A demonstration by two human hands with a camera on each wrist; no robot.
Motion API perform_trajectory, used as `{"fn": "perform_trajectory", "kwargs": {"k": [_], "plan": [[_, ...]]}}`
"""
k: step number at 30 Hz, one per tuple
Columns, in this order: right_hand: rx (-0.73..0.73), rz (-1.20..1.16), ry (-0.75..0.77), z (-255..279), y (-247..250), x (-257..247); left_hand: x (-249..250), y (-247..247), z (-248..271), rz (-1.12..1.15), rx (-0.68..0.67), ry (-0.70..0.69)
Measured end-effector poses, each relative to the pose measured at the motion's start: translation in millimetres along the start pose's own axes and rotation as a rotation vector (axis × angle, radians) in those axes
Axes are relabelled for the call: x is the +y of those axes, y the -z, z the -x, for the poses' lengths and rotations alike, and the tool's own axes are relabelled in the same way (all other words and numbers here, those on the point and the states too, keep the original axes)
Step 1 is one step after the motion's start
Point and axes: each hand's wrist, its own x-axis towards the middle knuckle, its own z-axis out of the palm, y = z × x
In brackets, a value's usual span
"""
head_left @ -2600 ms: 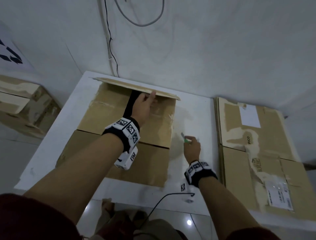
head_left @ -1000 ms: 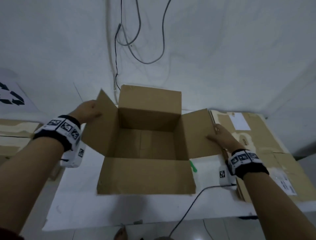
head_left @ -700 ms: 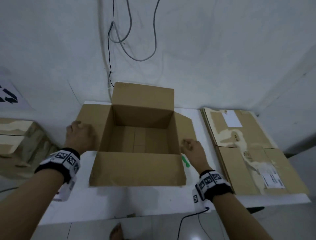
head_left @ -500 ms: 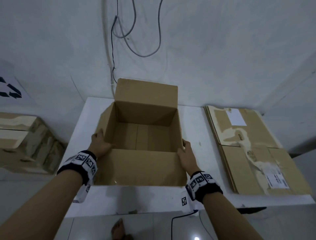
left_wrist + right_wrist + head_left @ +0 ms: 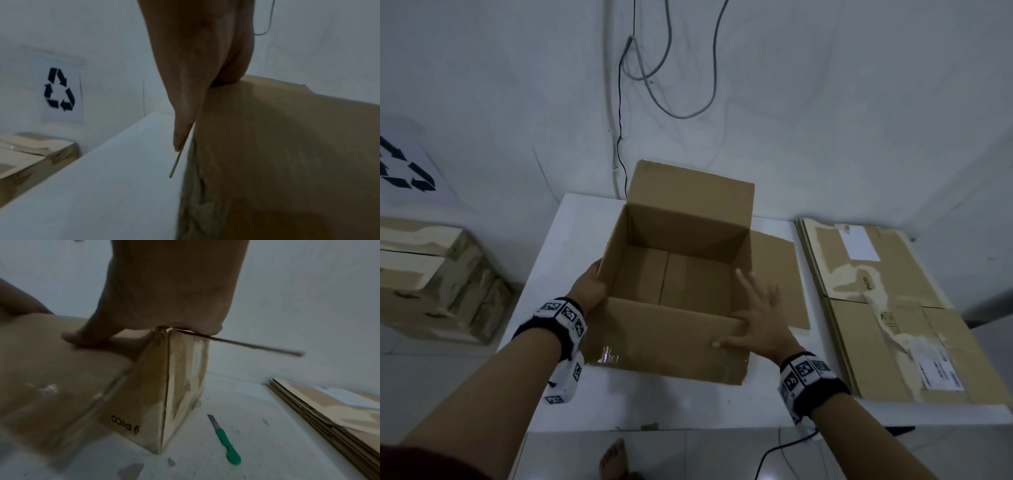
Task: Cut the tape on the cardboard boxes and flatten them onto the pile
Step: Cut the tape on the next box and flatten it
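Unfolded cardboard box (image 5: 664, 339) upright on white table (image 5: 571, 246), left hand (image 5: 589, 287) flat against its left side, right hand (image 5: 760, 322) splayed on its near right corner, green knife (image 5: 224, 441) just beside it, flattened pile (image 5: 893, 308) at right

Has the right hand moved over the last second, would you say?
Yes. The right hand has moved left, away from the flattened pile, to the near right corner of the box.
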Motion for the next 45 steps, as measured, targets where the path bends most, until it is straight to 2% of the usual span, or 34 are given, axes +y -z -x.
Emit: {"fn": "perform_trajectory", "kwargs": {"k": [3,5,6,8,9,10,11,12,14,15,17,18,20,21,23,26,31,34,36,39,42,43,45], "plan": [[-0.08,0.038,-0.004,-7,-1,-9,-9,1,3,0.064,-0.02,-0.018],[-0.08,0.03,-0.025,-6,1,-12,-16,1,8,0.095,0.066,-0.049],[-0.077,0.031,-0.022,-6,3,-15,-19,2,12,0.095,0.183,-0.08],[-0.027,0.023,0.017,-9,15,-26,-26,6,20,0.093,0.5,-0.127],[0.003,0.001,0.039,-12,23,-33,-30,9,24,0.088,0.627,-0.098],[0.021,-0.04,0.062,-14,32,-42,-32,11,27,0.149,0.708,-0.006],[0.034,-0.102,0.07,-17,41,-52,-35,12,30,0.18,0.738,0.113],[0.059,-0.193,0.058,-19,52,-61,-40,11,31,0.212,0.713,0.223],[0.09,-0.43,-0.019,-22,70,-77,-46,7,38,0.323,0.56,0.379],[0.095,-0.551,-0.071,-22,81,-85,-46,5,43,0.439,0.465,0.428],[0.098,-0.785,-0.176,-25,92,-94,-45,-2,52,0.811,0.299,0.566],[0.093,-0.901,-0.225,-26,94,-96,-43,-8,57,0.935,0.188,0.589],[0.09,-1.138,-0.313,-26,94,-97,-31,-19,72,1.038,-0.025,0.512],[0.09,-1.212,-0.356,-25,91,-97,-23,-23,78,1.076,-0.069,0.44],[0.096,-1.269,-0.403,-21,83,-98,-14,-26,85,1.128,-0.048,0.367],[0.125,-1.352,-0.481,-13,69,-97,-11,-10,93,1.0,0.101,0.279],[0.139,-1.388,-0.571,-13,59,-82,6,44,100,0.907,0.036,0.163],[0.13,-1.358,-0.582,-19,57,-82,42,64,106,0.914,-0.052,-0.013],[0.13,-1.339,-0.592,-21,58,-82,74,53,113,0.737,-0.068,-0.15],[0.133,-1.335,-0.582,-20,59,-80,102,10,115,0.22,0.062,-0.359],[0.115,-1.27,-0.587,-16,58,-79,102,-30,109,-0.212,0.259,-0.321],[0.115,-1.258,-0.59,-15,57,-79,101,-39,107,-0.242,0.31,-0.302],[0.134,-1.262,-0.589,-12,54,-81,99,-53,103,-0.158,0.377,-0.225]]}}
